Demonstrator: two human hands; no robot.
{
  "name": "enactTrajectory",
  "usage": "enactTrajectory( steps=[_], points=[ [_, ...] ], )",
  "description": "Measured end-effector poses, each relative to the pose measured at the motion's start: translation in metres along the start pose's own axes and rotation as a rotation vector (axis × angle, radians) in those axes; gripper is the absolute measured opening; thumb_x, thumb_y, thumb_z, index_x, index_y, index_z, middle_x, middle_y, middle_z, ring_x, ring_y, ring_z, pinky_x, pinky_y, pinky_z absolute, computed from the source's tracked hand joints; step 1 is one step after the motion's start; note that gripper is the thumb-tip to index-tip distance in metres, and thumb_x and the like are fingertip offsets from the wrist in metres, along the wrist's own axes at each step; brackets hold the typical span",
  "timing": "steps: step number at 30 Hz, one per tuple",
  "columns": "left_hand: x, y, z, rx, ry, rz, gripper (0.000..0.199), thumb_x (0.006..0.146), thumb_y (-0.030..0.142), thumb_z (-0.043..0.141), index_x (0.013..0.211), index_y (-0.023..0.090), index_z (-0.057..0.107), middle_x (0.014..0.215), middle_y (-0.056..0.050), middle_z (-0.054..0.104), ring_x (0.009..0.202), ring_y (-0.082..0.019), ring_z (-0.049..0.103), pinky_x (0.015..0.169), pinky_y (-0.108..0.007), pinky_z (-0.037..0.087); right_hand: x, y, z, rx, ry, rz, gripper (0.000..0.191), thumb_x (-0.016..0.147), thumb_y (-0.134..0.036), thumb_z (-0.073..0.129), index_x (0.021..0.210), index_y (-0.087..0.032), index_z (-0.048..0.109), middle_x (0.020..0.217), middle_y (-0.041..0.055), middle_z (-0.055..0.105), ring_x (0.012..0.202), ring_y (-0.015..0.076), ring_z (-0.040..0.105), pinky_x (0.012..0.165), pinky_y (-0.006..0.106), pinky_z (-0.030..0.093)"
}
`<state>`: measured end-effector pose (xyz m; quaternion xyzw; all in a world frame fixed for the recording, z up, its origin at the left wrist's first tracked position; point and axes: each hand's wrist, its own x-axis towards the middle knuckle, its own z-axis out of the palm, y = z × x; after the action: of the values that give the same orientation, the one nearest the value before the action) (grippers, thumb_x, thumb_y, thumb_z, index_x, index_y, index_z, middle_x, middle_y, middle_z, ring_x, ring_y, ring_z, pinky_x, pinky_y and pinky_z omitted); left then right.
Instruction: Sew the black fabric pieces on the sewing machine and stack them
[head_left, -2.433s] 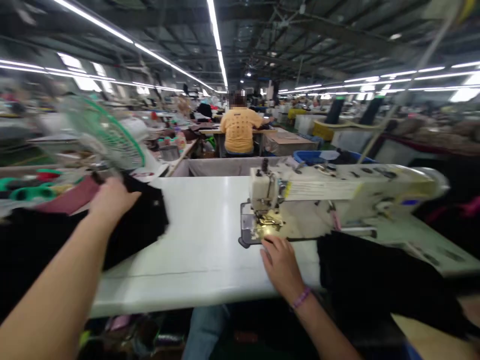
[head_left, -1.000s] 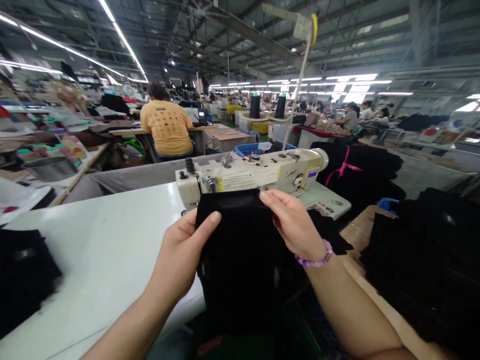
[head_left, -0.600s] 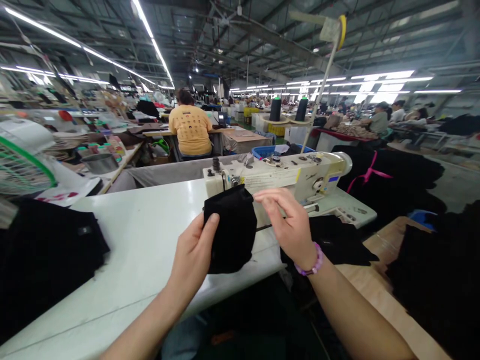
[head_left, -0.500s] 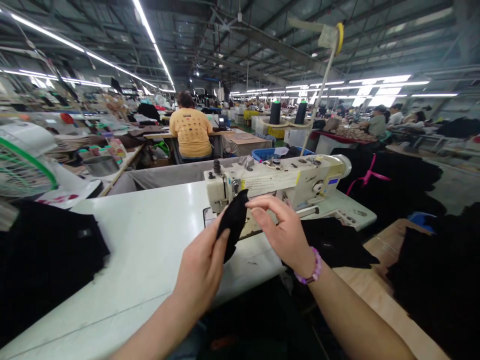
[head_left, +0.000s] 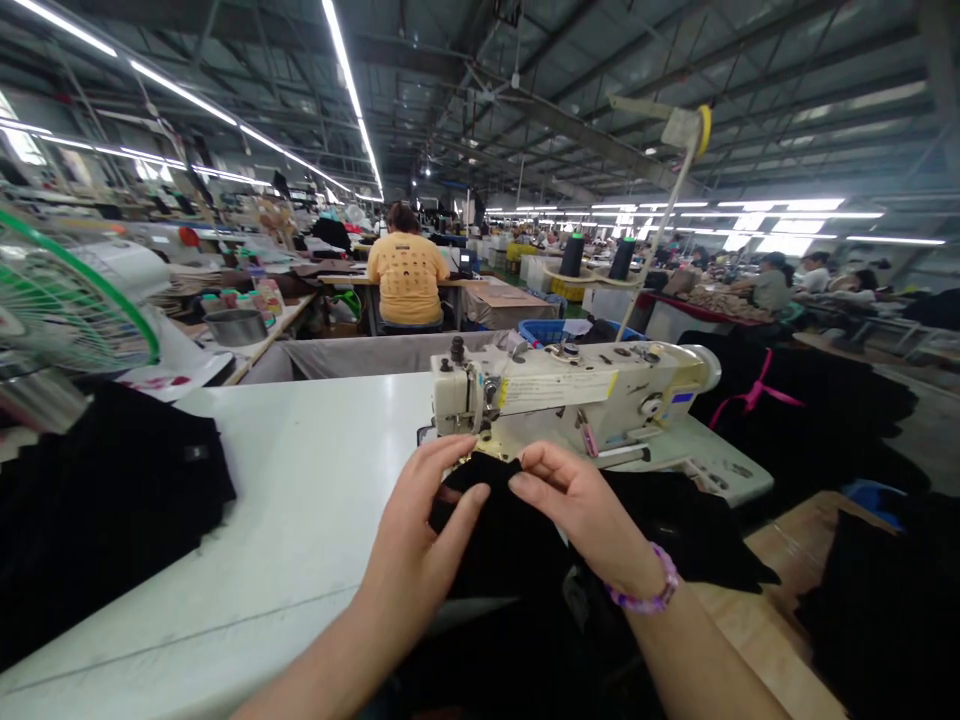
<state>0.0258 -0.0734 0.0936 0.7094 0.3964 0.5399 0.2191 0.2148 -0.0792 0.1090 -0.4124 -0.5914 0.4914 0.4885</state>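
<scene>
A piece of black fabric [head_left: 499,530] hangs between my hands, in front of the sewing machine [head_left: 555,390]. My left hand [head_left: 424,520] has its thumb and fingers closed on the fabric's left side. With thumb and forefinger my right hand [head_left: 574,505] pinches the upper right corner; a purple bead bracelet [head_left: 649,590] circles that wrist. The machine's needle area is partly hidden behind my left fingers and the fabric. Another black fabric piece [head_left: 682,525] lies on the table to the right of my right hand.
More black fabric [head_left: 127,500] lies on the left of the white table [head_left: 300,460]. A green-rimmed fan [head_left: 82,290] stands far left. Black thread cones [head_left: 572,256] stand behind the machine near a blue basket [head_left: 536,330]. A person in a yellow shirt [head_left: 407,280] sits ahead.
The black fabric was upright and narrow in my left hand; now it is spread wider and lower. My right hand has closed on its corner. The view has shifted left and up.
</scene>
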Motion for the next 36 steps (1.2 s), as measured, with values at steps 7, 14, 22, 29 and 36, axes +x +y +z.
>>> enactTrajectory(
  steps=[7, 14, 22, 29, 36],
  points=[
    [0.019, 0.007, -0.015, -0.476, -0.323, -0.505, 0.030, 0.073, 0.042, 0.079, 0.083, 0.019, 0.064, 0.075, 0.001, 0.059, 0.065, -0.012, 0.053, 0.053, -0.020, 0.043, -0.008, -0.008, -0.007, -0.222, -0.125, -0.080, 0.025, 0.087, -0.033, 0.068, 0.109, -0.022, 0.063, 0.072, -0.0045, 0.064, 0.068, 0.0122, 0.056, 0.066, 0.025, 0.043],
    [0.021, 0.002, -0.019, -0.394, -0.385, -0.411, 0.024, 0.079, 0.041, 0.074, 0.088, 0.020, 0.067, 0.080, -0.002, 0.064, 0.064, -0.012, 0.054, 0.051, -0.021, 0.041, -0.010, -0.016, -0.011, -0.189, -0.187, -0.075, 0.025, 0.083, -0.043, 0.073, 0.085, -0.020, 0.065, 0.070, -0.0038, 0.060, 0.063, 0.0105, 0.053, 0.061, 0.023, 0.044],
    [0.002, 0.023, -0.010, 0.184, -0.019, 0.178, 0.011, 0.088, 0.026, 0.065, 0.089, 0.026, 0.076, 0.087, -0.003, 0.071, 0.079, -0.018, 0.067, 0.071, -0.029, 0.057, -0.006, -0.005, -0.002, -0.163, -0.044, -0.086, 0.024, 0.081, -0.043, 0.076, 0.083, -0.020, 0.069, 0.078, -0.0011, 0.067, 0.075, 0.0148, 0.061, 0.070, 0.026, 0.050],
    [-0.001, 0.024, -0.008, 0.252, -0.007, 0.254, 0.013, 0.089, 0.025, 0.067, 0.096, 0.026, 0.078, 0.091, -0.003, 0.076, 0.079, -0.017, 0.072, 0.073, -0.026, 0.060, -0.012, -0.010, 0.003, -0.276, 0.013, -0.213, 0.009, 0.090, -0.027, 0.065, 0.091, -0.021, 0.072, 0.086, 0.0000, 0.073, 0.081, 0.0148, 0.067, 0.078, 0.026, 0.053],
    [0.004, 0.027, -0.009, 0.251, 0.069, 0.350, 0.010, 0.085, 0.014, 0.068, 0.087, 0.022, 0.073, 0.085, -0.001, 0.074, 0.076, -0.013, 0.070, 0.072, -0.022, 0.058, -0.013, -0.019, 0.008, -0.366, -0.017, -0.278, 0.010, 0.092, -0.027, 0.064, 0.092, -0.020, 0.070, 0.085, 0.0008, 0.071, 0.080, 0.0148, 0.065, 0.077, 0.027, 0.052]
  ],
)
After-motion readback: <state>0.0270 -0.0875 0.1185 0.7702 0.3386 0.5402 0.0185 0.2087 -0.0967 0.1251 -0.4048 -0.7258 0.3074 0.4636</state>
